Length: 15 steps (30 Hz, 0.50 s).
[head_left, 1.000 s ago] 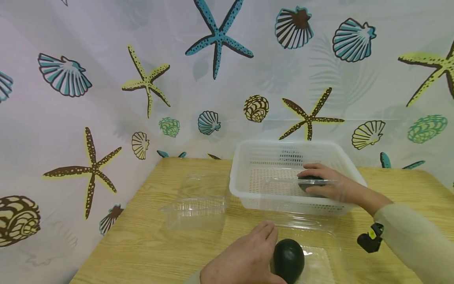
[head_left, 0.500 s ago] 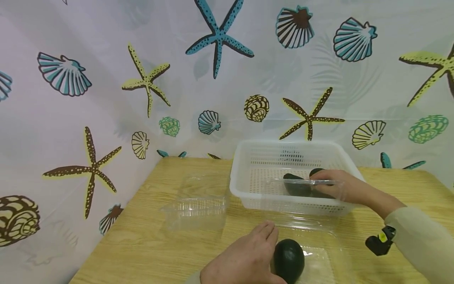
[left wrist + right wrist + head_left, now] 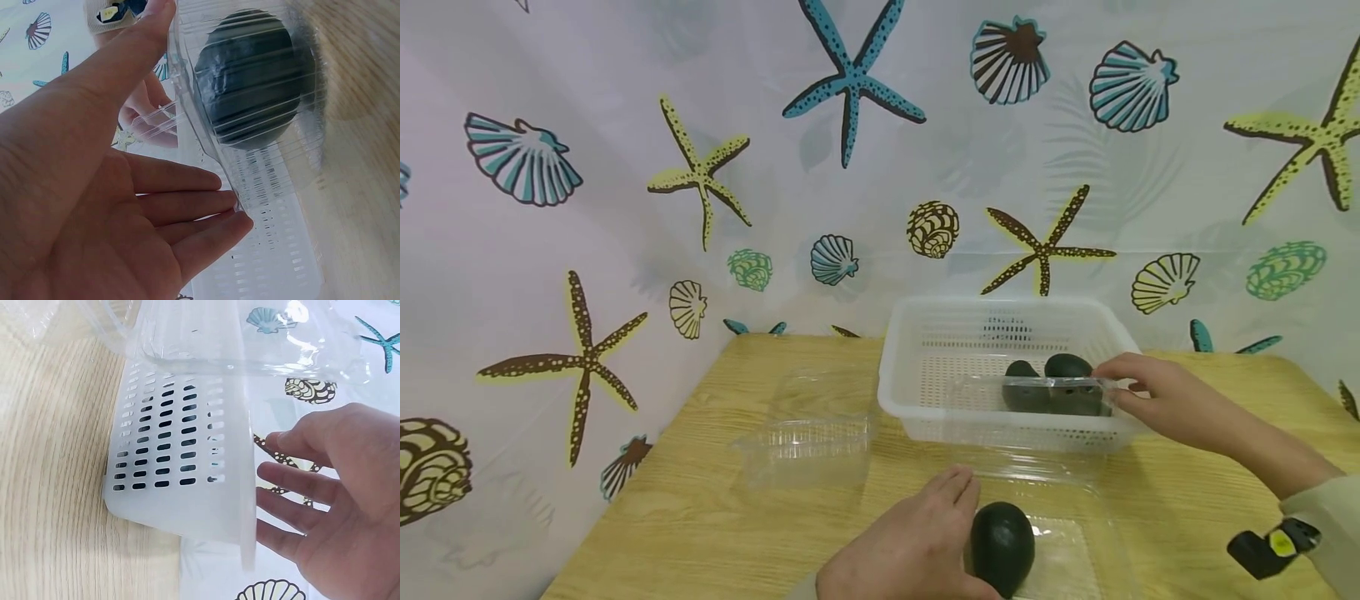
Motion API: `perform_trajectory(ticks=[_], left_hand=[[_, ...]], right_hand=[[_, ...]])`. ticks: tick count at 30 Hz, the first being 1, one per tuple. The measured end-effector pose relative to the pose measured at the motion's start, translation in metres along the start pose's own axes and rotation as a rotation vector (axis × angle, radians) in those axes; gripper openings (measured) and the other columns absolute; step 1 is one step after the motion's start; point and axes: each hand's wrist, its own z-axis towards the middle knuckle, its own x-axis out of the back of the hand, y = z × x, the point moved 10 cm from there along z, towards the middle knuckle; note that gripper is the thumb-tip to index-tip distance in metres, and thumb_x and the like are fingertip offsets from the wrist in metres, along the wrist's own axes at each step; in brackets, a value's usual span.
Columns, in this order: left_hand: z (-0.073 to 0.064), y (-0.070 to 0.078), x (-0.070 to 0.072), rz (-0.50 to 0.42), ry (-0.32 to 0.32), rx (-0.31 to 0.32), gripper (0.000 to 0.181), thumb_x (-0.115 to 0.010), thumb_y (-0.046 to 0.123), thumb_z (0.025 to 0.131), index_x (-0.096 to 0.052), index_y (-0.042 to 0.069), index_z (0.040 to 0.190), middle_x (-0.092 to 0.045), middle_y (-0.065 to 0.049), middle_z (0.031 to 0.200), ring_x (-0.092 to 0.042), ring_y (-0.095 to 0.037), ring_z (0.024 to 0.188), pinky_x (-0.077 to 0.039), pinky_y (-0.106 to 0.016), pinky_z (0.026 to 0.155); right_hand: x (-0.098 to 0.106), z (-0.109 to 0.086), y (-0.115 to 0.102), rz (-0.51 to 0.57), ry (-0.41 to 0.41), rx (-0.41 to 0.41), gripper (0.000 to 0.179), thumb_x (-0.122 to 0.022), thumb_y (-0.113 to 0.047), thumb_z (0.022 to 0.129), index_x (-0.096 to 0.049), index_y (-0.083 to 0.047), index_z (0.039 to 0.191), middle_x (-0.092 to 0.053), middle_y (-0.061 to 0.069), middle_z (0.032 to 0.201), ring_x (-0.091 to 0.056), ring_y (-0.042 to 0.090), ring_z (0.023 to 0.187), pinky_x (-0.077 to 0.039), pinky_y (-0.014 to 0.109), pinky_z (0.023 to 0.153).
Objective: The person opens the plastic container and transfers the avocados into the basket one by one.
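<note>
A dark green avocado [image 3: 1002,546] lies in the base of a clear plastic clamshell box [image 3: 1067,554], whose lid stands raised. My left hand [image 3: 902,533] is at the box's left side. In the left wrist view, its nearly straight fingertips [image 3: 234,228] touch the box's rim. Behind the lid, a white slotted basket [image 3: 898,404] holds more avocados [image 3: 1067,367], partly seen through clear plastic. My right hand [image 3: 1172,404] is at the basket's right end with nothing in its grasp. Its fingers [image 3: 287,512] are spread and slightly bent beside the rim in the right wrist view.
A second clear clamshell box [image 3: 805,450] stands open on the wooden table [image 3: 677,500], left of the basket. A white curtain [image 3: 850,200] printed with shells and starfish hangs behind and to the left of the table.
My right hand has let go of an avocado inside the basket and moved right to its end, so the avocados there now show. The left hand and its avocado have stayed in place.
</note>
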Motion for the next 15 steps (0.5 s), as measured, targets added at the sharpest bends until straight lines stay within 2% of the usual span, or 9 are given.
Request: perform_trajectory(ticks=[4, 8, 11, 15], left_hand=[[0.0, 0.0, -0.001, -0.012, -0.014, 0.005, 0.106, -0.072, 0.067, 0.077, -0.037, -0.002, 0.149, -0.04, -0.014, 0.154, -0.039, -0.023, 0.144, -0.04, -0.027, 0.114], [0.0, -0.002, -0.003, -0.039, -0.04, 0.022, 0.107, -0.072, 0.067, 0.077, -0.035, -0.002, 0.15, -0.038, -0.014, 0.156, -0.037, -0.023, 0.145, -0.04, -0.028, 0.114], [0.0, -0.002, -0.002, -0.034, -0.037, 0.023, 0.107, -0.072, 0.068, 0.077, -0.036, -0.002, 0.149, -0.039, -0.014, 0.156, -0.038, -0.023, 0.145, -0.04, -0.028, 0.114], [-0.001, -0.001, -0.001, -0.019, -0.025, 0.02, 0.106, -0.072, 0.067, 0.077, -0.037, -0.002, 0.149, -0.039, -0.014, 0.155, -0.038, -0.023, 0.145, -0.039, -0.028, 0.114]], right_hand=[[0.007, -0.013, 0.0, -0.022, 0.029, -0.006, 0.024, -0.059, -0.008, 0.098, -0.066, -0.004, 0.121, -0.066, 0.014, 0.119, -0.063, 0.037, 0.108, -0.057, 0.05, 0.082], [0.013, -0.026, -0.002, -0.047, 0.051, -0.041, 0.022, -0.059, -0.008, 0.098, -0.067, -0.009, 0.119, -0.067, 0.01, 0.118, -0.066, 0.032, 0.102, -0.058, 0.041, 0.076], [0.016, -0.033, -0.005, -0.056, 0.063, -0.061, 0.022, -0.06, -0.009, 0.097, -0.067, -0.011, 0.118, -0.068, 0.011, 0.118, -0.068, 0.029, 0.098, -0.056, 0.035, 0.072], [0.018, -0.04, -0.01, -0.063, 0.097, -0.063, 0.021, -0.063, -0.009, 0.096, -0.068, -0.012, 0.116, -0.069, 0.011, 0.117, -0.069, 0.027, 0.093, -0.057, 0.034, 0.069]])
